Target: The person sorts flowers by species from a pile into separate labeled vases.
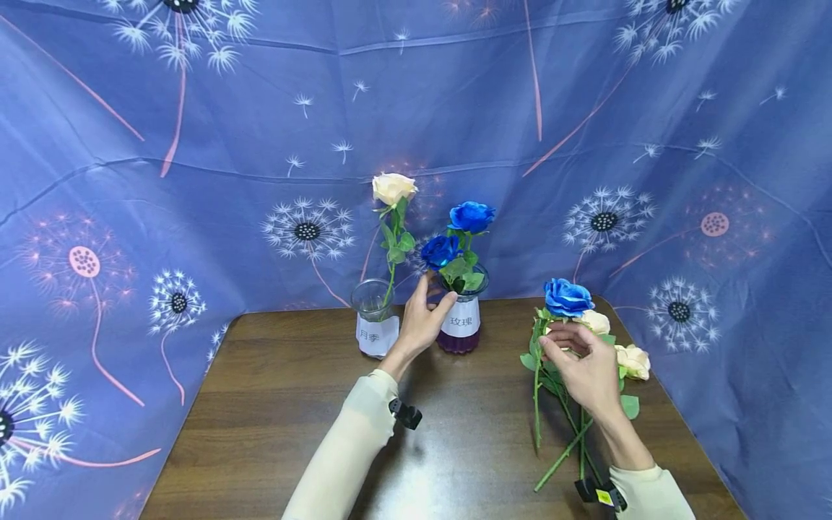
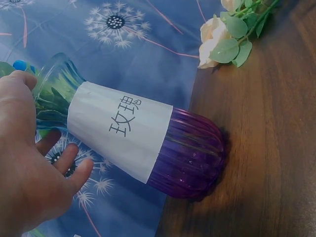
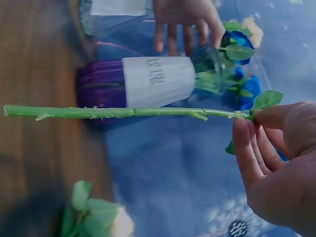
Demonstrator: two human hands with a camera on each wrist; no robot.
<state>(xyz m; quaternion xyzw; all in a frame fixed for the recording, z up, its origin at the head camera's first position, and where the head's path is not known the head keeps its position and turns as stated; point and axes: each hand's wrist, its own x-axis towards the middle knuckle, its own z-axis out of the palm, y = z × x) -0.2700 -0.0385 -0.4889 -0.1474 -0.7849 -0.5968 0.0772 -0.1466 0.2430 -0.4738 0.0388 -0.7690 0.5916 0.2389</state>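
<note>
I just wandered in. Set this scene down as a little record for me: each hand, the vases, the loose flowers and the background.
Left hand: at the mouth of the purple-bottomed vase; firm contact unclear
Right hand: pinches the green stem of a blue rose
Purple-bottomed vase: holds two blue roses; wears a white label
Clear vase: to its left, holding one cream rose
Loose flowers: at least two cream roses on the table's right side
Background: blue cloth, dandelion pattern
</note>
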